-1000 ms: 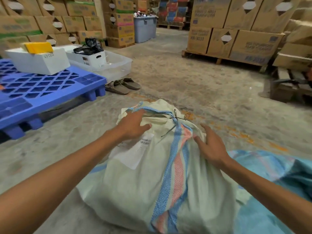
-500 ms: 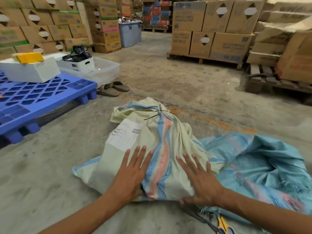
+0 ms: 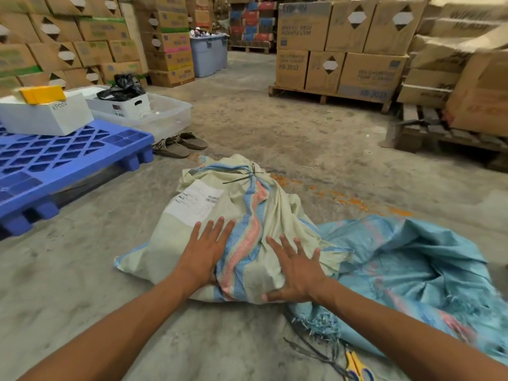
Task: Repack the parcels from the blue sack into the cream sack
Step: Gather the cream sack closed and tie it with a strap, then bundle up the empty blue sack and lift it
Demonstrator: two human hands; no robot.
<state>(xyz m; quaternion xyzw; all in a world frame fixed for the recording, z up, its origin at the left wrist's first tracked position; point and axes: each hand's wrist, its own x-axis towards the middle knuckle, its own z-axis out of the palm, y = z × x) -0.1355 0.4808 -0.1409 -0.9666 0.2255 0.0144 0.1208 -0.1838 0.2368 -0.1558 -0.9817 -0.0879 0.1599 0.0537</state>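
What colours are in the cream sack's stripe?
The stripe is blue with a pink centre, best seen in head view.

What the cream sack (image 3: 280,215) holds is hidden by its cloth, since the mouth is tied, and the print on its white label (image 3: 196,200) is too small to read. The blue sack (image 3: 398,259) runs off the right edge and its folds cover its inside; the scissors (image 3: 357,367) are cut by the bottom edge, so only part shows, and the pallet (image 3: 55,160) is cut off at the left. The boxes (image 3: 478,86) at far right are blurred, their lettering unreadable, and the heap in the grey bin (image 3: 207,55) is too small to make out.
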